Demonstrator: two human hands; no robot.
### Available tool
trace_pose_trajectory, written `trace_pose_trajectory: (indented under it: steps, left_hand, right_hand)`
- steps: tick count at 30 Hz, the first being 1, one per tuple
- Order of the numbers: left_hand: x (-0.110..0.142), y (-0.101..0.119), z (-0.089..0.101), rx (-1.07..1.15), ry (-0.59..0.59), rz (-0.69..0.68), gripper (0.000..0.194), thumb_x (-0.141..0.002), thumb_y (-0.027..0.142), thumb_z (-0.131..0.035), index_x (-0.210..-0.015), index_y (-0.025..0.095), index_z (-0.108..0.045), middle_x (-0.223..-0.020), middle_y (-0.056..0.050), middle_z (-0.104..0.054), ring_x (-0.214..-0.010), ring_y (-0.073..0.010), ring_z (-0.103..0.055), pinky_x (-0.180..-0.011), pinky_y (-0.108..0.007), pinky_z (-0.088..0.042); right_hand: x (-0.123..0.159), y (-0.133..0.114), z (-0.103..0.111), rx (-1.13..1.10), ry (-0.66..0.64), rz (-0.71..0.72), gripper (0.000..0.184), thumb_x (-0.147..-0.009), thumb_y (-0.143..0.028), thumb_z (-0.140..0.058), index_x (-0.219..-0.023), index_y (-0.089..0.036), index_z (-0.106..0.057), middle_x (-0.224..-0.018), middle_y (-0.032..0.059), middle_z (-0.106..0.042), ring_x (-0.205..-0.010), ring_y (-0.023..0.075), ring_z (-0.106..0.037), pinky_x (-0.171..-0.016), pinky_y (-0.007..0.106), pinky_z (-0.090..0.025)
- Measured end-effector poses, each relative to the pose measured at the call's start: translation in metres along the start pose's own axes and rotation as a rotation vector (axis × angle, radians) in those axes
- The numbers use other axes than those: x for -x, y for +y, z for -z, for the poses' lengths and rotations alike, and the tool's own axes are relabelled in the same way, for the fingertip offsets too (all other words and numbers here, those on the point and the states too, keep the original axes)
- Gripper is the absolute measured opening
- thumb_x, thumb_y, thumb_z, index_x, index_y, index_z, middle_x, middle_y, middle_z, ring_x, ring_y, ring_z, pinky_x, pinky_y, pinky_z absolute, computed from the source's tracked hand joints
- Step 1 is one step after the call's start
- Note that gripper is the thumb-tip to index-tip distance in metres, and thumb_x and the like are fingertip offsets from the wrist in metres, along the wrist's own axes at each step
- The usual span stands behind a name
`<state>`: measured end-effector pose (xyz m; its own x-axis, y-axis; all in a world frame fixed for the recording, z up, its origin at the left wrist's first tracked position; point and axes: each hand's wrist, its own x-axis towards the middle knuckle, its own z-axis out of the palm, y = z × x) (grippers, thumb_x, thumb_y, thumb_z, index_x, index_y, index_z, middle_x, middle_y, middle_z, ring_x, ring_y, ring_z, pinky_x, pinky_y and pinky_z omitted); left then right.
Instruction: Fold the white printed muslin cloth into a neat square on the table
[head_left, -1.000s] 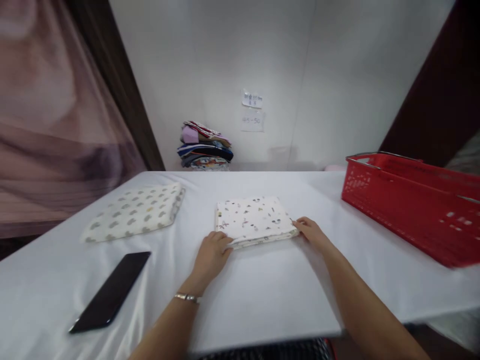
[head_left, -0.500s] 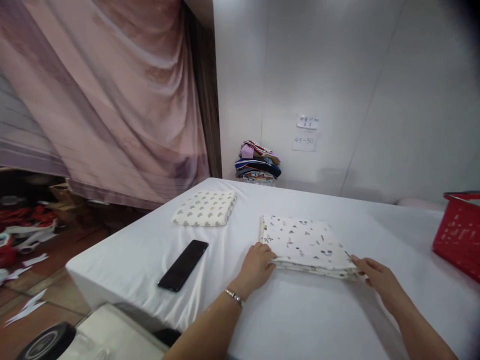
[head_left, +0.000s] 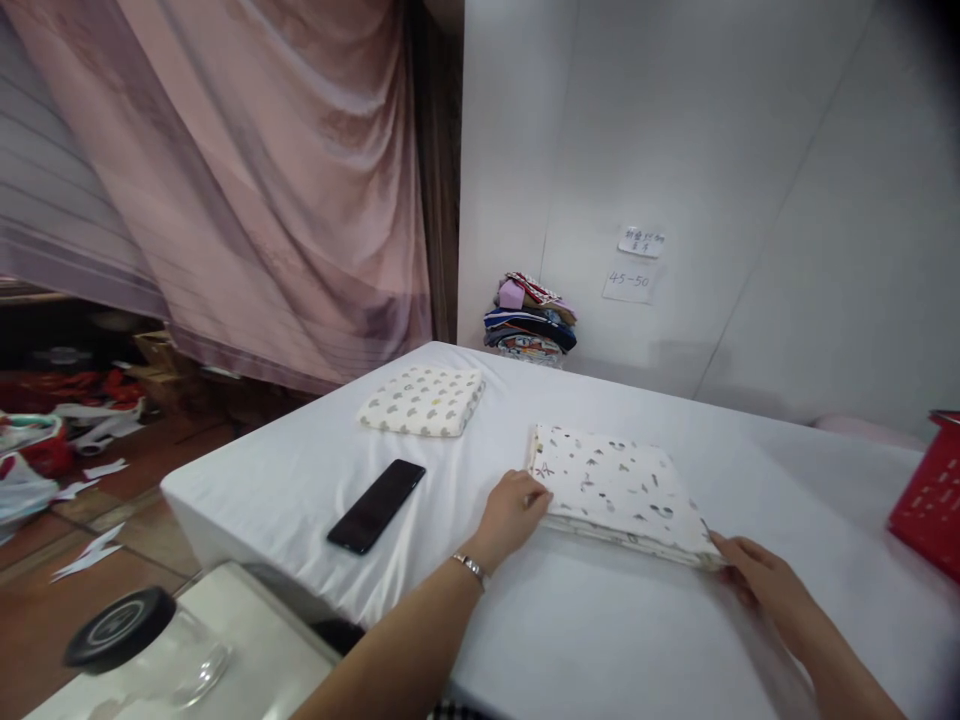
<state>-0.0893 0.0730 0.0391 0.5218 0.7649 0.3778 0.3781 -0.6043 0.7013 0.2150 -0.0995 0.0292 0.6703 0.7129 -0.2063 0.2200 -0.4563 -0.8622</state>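
Note:
A folded white cloth with a small scattered print lies flat on the white-covered table in front of me. My left hand, a silver bracelet at its wrist, has its fingers curled and pinched at the cloth's near left corner. At the near right corner, my right hand grips the edge between thumb and fingers; the thumb is partly hidden. Farther left rests a second folded cloth, cream with grey shapes.
A black phone lies left of my left hand. A red basket stands at the right edge. A stack of folded fabrics sits by the wall. At lower left, a glass jar with a black lid stands on a pale surface.
My view has swung to the left, bringing the floor and jar into sight. Both hands stay at the near corners of the printed cloth, and the left fingers have curled in more.

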Motion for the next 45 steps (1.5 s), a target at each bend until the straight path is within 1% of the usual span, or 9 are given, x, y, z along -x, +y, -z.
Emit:
trace_pose_trajectory:
  steps: [3,7,14,18,23,27,35,40,45]
  left_hand:
    - [-0.002,-0.005,-0.001,-0.006,0.053,0.123,0.020,-0.081,0.032,-0.050,-0.073,0.021,-0.065,-0.079,-0.001,-0.061,-0.075,-0.0134,-0.053,-0.071,-0.026,-0.041]
    - [-0.003,-0.010,-0.003,-0.004,0.035,0.232,0.022,-0.079,0.037,-0.051,-0.075,0.020,-0.065,-0.083,-0.001,-0.062,-0.069,-0.0124,-0.054,-0.068,-0.025,-0.041]
    - [-0.004,-0.007,0.000,-0.037,-0.021,0.383,0.025,-0.077,0.045,-0.052,-0.079,0.020,-0.058,-0.082,-0.001,-0.064,-0.072,-0.0146,-0.057,-0.063,-0.024,-0.040]
    - [-0.003,-0.005,0.000,-0.032,-0.035,0.399,0.029,-0.078,0.050,-0.050,-0.081,0.022,-0.055,-0.080,0.000,-0.064,-0.071,-0.0148,-0.057,-0.062,-0.025,-0.039]
    - [-0.001,-0.002,0.001,-0.059,-0.059,0.409,0.032,-0.077,0.052,-0.049,-0.085,0.021,-0.053,-0.081,-0.001,-0.064,-0.072,-0.0156,-0.058,-0.062,-0.025,-0.038]
    - [-0.001,-0.001,0.001,-0.074,-0.077,0.402,0.032,-0.078,0.052,-0.048,-0.085,0.021,-0.052,-0.080,-0.001,-0.064,-0.072,-0.0157,-0.058,-0.061,-0.025,-0.037]
    - [-0.001,-0.001,0.002,-0.087,-0.091,0.410,0.031,-0.078,0.051,-0.049,-0.085,0.021,-0.051,-0.079,-0.001,-0.064,-0.070,-0.0151,-0.057,-0.059,-0.024,-0.035]
    - [-0.001,0.000,0.003,-0.091,-0.096,0.407,0.030,-0.078,0.050,-0.049,-0.084,0.021,-0.051,-0.078,-0.001,-0.063,-0.070,-0.0152,-0.057,-0.059,-0.024,-0.035]
    - [-0.002,-0.004,0.000,-0.091,-0.084,0.406,0.026,-0.078,0.047,-0.051,-0.084,0.022,-0.051,-0.077,0.001,-0.063,-0.069,-0.0151,-0.056,-0.058,-0.024,-0.035]
  right_hand:
    - [0.004,-0.004,-0.002,-0.002,-0.027,-0.020,0.041,-0.066,-0.060,-0.058,-0.062,-0.020,-0.054,-0.057,0.0014,-0.058,-0.045,0.0108,-0.039,-0.048,0.026,-0.033]
    - [0.005,-0.005,-0.003,0.028,-0.014,-0.013,0.042,-0.067,-0.061,-0.057,-0.061,-0.020,-0.052,-0.055,0.0000,-0.056,-0.046,0.0108,-0.038,-0.049,0.025,-0.033]
    - [0.007,-0.010,-0.006,0.106,0.110,0.068,0.044,-0.065,-0.061,-0.059,-0.056,-0.020,-0.048,-0.050,-0.0035,-0.045,-0.048,0.0111,-0.037,-0.047,0.025,-0.028]
    - [0.004,-0.005,-0.008,-0.044,0.082,0.076,0.041,-0.063,-0.058,-0.064,-0.061,-0.020,-0.049,-0.053,-0.0041,-0.045,-0.051,0.0113,-0.040,-0.047,0.023,-0.033]
    - [-0.001,0.001,-0.011,-0.251,0.077,-0.021,0.048,-0.058,-0.054,-0.071,-0.092,-0.022,-0.056,-0.070,-0.0009,-0.057,-0.054,0.0125,-0.049,-0.043,0.023,-0.038]
    - [0.000,-0.001,-0.011,-0.281,0.021,-0.085,0.058,-0.063,-0.053,-0.069,-0.110,-0.023,-0.053,-0.055,-0.0038,-0.053,-0.043,0.0112,-0.044,-0.042,0.024,-0.037]
    - [-0.001,0.000,-0.012,-0.334,0.015,-0.068,0.062,-0.063,-0.048,-0.072,-0.115,-0.020,-0.052,-0.058,-0.0001,-0.059,-0.047,0.0144,-0.051,-0.041,0.024,-0.037]
    - [-0.008,0.010,-0.012,-0.348,0.036,-0.031,0.063,-0.061,-0.047,-0.073,-0.115,-0.021,-0.053,-0.060,0.0006,-0.061,-0.048,0.0140,-0.052,-0.040,0.023,-0.038]
    - [-0.009,0.008,-0.009,-0.404,0.053,-0.016,0.062,-0.058,-0.043,-0.076,-0.112,-0.021,-0.055,-0.062,-0.0012,-0.061,-0.044,0.0097,-0.046,-0.040,0.022,-0.038]
